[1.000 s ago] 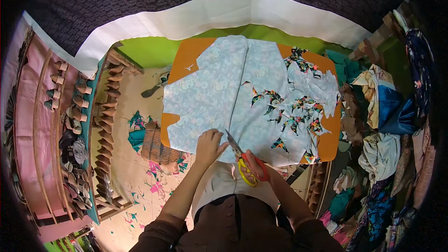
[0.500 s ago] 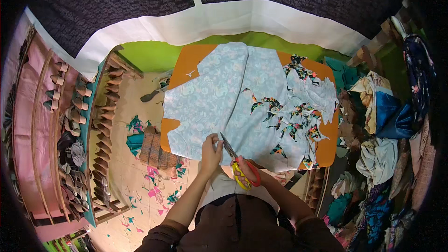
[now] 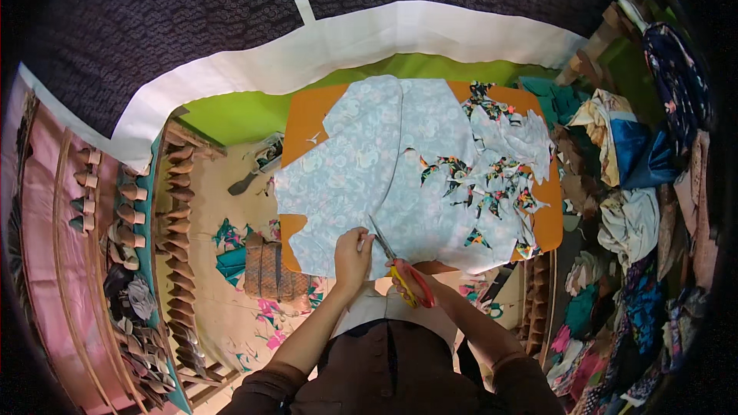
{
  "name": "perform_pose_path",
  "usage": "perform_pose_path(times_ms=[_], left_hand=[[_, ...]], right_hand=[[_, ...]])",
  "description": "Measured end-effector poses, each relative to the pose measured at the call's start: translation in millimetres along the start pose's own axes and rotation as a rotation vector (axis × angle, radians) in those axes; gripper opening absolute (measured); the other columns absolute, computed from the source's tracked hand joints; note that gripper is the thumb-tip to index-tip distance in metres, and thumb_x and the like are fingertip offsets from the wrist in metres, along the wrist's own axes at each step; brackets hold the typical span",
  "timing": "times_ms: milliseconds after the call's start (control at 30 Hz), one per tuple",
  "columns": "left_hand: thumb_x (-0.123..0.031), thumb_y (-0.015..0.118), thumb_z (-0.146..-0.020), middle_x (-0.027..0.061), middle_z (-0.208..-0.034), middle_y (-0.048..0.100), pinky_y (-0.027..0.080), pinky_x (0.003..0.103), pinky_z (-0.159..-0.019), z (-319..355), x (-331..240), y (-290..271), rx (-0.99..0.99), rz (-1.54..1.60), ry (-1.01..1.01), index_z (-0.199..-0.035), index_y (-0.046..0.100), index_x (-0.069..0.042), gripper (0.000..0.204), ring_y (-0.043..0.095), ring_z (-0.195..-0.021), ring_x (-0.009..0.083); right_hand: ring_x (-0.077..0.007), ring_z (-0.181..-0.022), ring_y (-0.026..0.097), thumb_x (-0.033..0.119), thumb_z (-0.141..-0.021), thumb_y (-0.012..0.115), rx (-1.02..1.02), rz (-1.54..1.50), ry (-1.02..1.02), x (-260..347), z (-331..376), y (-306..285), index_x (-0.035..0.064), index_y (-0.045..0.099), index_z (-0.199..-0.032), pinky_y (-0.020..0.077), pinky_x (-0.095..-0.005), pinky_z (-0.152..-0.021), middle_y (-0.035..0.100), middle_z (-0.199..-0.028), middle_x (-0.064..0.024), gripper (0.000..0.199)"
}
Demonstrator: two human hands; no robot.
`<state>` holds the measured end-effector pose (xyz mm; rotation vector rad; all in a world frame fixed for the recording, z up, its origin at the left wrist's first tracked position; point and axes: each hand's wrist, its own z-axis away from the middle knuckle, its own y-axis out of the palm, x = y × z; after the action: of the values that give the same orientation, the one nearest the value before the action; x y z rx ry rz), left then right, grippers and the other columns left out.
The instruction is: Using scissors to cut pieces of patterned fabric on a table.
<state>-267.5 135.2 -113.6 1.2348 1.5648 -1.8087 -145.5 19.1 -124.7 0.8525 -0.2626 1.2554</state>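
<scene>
A wide piece of pale blue-grey fabric (image 3: 338,161) with a faint floral print lies over an orange-brown table (image 3: 304,104), a fold line running down its middle. My left hand (image 3: 353,257) is at the fabric's near edge, thumb and fingertips pinched together on it. Held in my right hand (image 3: 415,286) are scissors with red and yellow handles (image 3: 405,283). Their blades point away from me and to the left, over the fabric just right of my left fingertips. On the table's right side, crumpled pale scraps (image 3: 519,142) show dark, bright-flowered patches.
Wooden shoe lasts line a rack (image 3: 181,215) on the left. Coloured scraps (image 3: 269,315) and a brown woven bundle (image 3: 273,269) lie on the floor. Piled cloths (image 3: 630,223) crowd the right. A dark patterned cloth with a white border (image 3: 369,31) hangs beyond the table.
The view has shifted and turned a little. The scissor handles look closer together. Both hands stay at the fabric's near edge.
</scene>
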Motion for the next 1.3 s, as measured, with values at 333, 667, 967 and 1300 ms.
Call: perform_pose_path(times_ms=[333,667,967,1300], left_hand=[[-0.009,0.059,-0.073,0.0126,-0.073,0.056,0.040,0.038,-0.065,-9,3,-12,0.147,-0.123,0.433,-0.076,0.057,-0.001,0.008,0.052,-0.071,0.0300],[-0.005,0.057,-0.072,0.0104,-0.075,0.054,0.040,0.037,-0.066,-17,8,-17,0.247,-0.141,0.580,-0.080,0.055,-0.002,0.008,0.051,-0.073,0.0279],[-0.003,0.058,-0.066,0.0098,-0.078,0.053,0.040,0.037,-0.068,-19,19,-17,0.295,-0.142,0.654,-0.083,0.055,-0.003,0.017,0.051,-0.076,0.0276],[-0.005,0.056,-0.067,0.0099,-0.077,0.053,0.039,0.037,-0.069,-14,14,-22,0.382,-0.121,0.647,-0.082,0.055,-0.003,0.016,0.051,-0.077,0.0276]], right_hand=[[-0.0038,-0.053,0.041,0.053,-0.082,0.043,-0.122,-0.272,0.008,0,13,14,0.0137,0.046,-0.103,0.0331,-0.0182,-0.043,0.043,-0.071,0.0038,0.045],[-0.0045,-0.048,0.032,0.073,-0.071,0.031,-0.122,-0.298,-0.077,3,17,31,0.0102,0.041,-0.107,0.0247,-0.0188,-0.039,0.035,-0.066,0.0014,0.073],[-0.0050,-0.047,0.031,0.067,-0.077,0.030,-0.182,-0.212,-0.046,4,15,32,0.0112,0.043,-0.099,0.0245,-0.0195,-0.039,0.035,-0.063,0.0026,0.062],[-0.0053,-0.041,0.026,0.070,-0.076,0.027,-0.172,-0.298,-0.056,-7,-1,31,0.0125,0.043,-0.102,0.0225,-0.0190,-0.036,0.033,-0.059,0.0032,0.065]])
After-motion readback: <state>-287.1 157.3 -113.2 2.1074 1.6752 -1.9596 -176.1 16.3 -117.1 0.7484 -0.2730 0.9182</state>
